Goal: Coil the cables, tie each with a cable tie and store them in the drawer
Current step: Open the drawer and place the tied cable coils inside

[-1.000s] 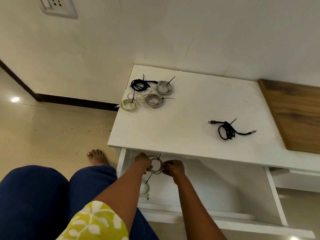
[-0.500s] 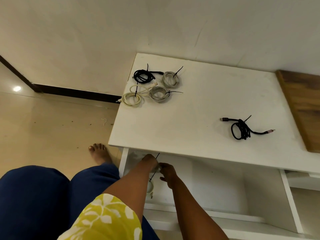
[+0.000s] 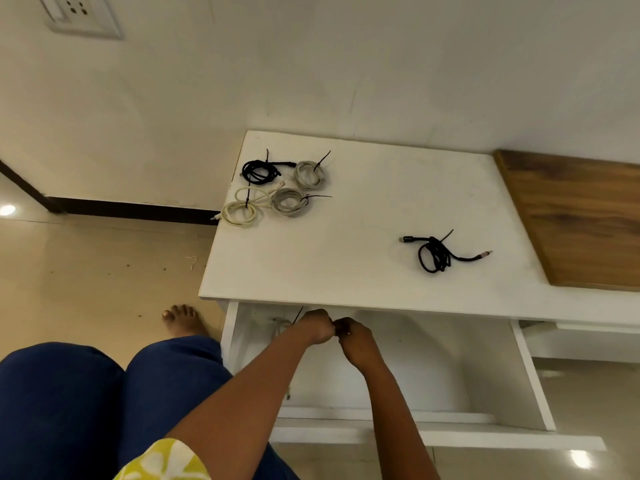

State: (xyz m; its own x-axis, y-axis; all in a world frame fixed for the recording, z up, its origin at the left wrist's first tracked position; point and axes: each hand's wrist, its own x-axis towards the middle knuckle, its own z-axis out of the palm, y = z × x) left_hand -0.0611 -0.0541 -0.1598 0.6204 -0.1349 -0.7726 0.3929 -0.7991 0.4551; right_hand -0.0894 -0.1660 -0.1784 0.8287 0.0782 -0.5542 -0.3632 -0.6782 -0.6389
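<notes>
Both my hands are over the open drawer (image 3: 530, 386), knuckles nearly touching. Left hand (image 3: 317, 326) is curled tight; a black cable tie (image 3: 298, 315) sticks up just beside it, with what may be a pale cable (image 3: 281, 326) under it, mostly hidden. Right hand (image 3: 356, 341) is curled too, pinching something I can't make out. On the white tabletop (image 3: 346, 258): four tied coils (image 3: 277, 188) at the far left, one black tied cable (image 3: 436, 254) well apart to the right
</notes>
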